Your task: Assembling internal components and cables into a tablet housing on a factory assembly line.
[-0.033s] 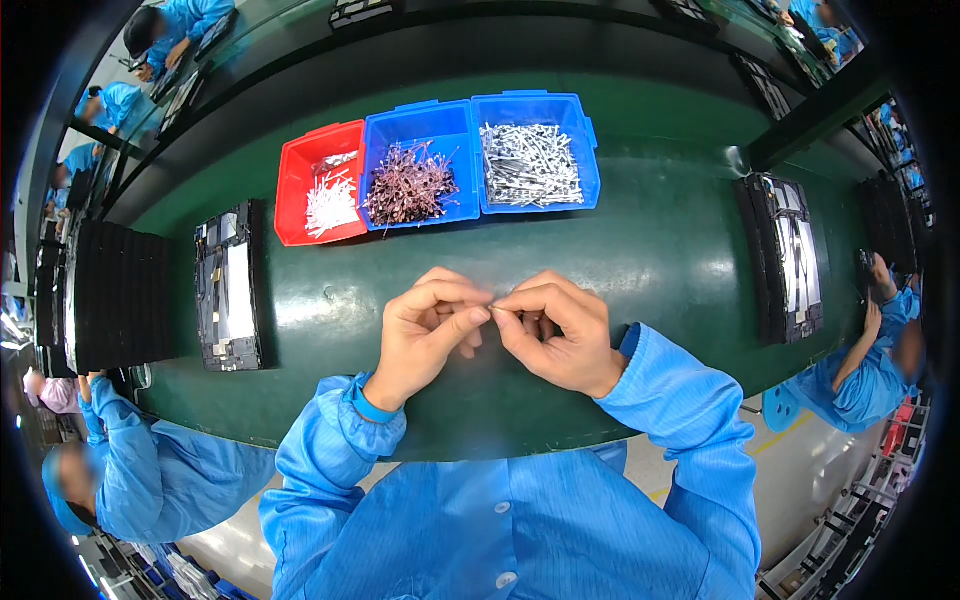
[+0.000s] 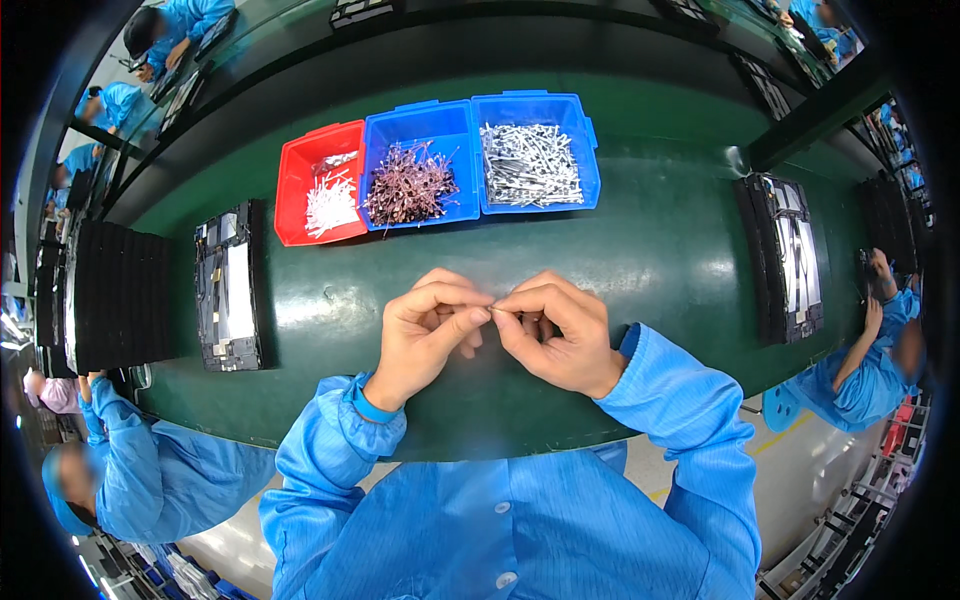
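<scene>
My left hand (image 2: 432,325) and my right hand (image 2: 560,332) meet over the near middle of the green table. Thumb and index finger of each are pinched, and the fingertips nearly touch. Between them is something tiny and thin, mostly hidden, whose kind I cannot make out. Beyond my hands three bins stand side by side. The red bin (image 2: 290,205) holds short white sticks and a clear bag. Thin reddish-brown pieces with wire-like ends fill the middle blue bin (image 2: 415,125). In the right blue bin (image 2: 530,105) lie many silvery-white, pin-like pieces.
On the left of the green table (image 2: 640,250) lies a black framed panel (image 2: 228,290), beside a tall black stack (image 2: 120,295). More black framed panels (image 2: 785,260) are stacked at the right. A dark post (image 2: 820,115) rises behind them. Co-workers in blue sit on both sides.
My hands hold the same pinch in the same place. At the far right, a co-worker's hand has shifted slightly.
</scene>
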Tool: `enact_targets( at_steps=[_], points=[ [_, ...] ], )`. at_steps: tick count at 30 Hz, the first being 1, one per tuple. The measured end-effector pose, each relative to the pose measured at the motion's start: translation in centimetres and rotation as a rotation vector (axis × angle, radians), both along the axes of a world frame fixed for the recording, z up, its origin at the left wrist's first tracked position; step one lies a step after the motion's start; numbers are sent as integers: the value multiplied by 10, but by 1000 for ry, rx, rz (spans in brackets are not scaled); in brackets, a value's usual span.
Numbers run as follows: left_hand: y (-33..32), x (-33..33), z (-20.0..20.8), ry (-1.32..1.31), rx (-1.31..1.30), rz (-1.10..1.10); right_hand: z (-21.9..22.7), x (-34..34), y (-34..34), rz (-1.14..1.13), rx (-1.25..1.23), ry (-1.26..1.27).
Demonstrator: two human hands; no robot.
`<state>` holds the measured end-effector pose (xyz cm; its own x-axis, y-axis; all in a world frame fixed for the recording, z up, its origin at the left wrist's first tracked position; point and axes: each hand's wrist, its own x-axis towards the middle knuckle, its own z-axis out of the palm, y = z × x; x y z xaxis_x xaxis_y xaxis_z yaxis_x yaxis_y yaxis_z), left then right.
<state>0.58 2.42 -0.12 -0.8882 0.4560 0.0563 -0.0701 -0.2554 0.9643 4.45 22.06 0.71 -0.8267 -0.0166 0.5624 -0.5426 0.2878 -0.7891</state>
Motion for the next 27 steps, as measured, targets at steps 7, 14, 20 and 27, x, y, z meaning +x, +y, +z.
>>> enact_targets(
  at_steps=[7,14,20,27],
  points=[
    [1,2,3,28,-28,6,-1,2,0,19,17,-61],
    [-1,3,3,69,-43,14,-1,-2,-5,2,-23,1],
    [-1,1,7,155,-87,61,1,1,1,21,60,-56],
    [-7,-15,14,861,-479,190,6,-1,13,-23,80,-84]
  ],
)
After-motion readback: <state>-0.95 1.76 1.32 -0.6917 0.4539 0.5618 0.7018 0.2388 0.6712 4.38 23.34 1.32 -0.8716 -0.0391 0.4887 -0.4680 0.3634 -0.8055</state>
